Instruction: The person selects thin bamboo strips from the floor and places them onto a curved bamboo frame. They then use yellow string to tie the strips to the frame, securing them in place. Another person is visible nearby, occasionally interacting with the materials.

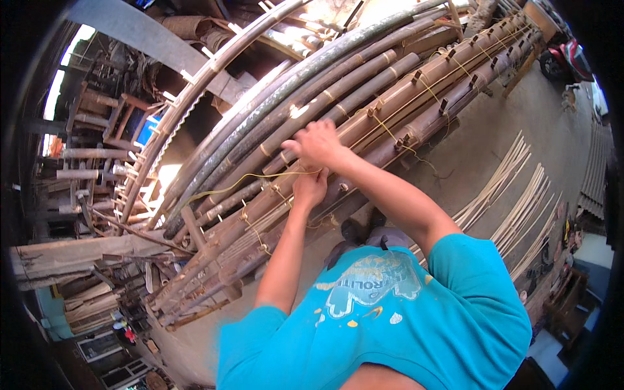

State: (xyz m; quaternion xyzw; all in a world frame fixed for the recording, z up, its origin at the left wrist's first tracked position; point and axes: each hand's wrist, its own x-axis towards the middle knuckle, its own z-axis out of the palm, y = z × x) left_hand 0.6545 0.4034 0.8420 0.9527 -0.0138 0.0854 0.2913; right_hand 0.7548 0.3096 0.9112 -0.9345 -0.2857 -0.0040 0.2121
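Note:
My left hand (310, 188) is closed at the upper edge of a long bamboo frame, its fingertips pinching a thin yellow cord (250, 174). The cord's loose length trails off to the left across the poles. Just above it, my right hand (316, 144) reaches over the frame with its fingers spread, slightly blurred; I see nothing held in it. The frame has two thick bamboo rails (426, 130) with short dark pegs (444, 104) standing up from them. Yellow lashings (383, 128) cross between the rails at intervals. Part of the frame beneath my hands is hidden.
Beyond the frame lie several long bamboo poles (351, 84) and a curved pole with pale pegs (214, 65). Bundles of thin bamboo sticks (520, 201) lie on the concrete floor (513, 123) to the right. A red motorcycle (572, 62) stands far right; stacked wood (91, 305) is at left.

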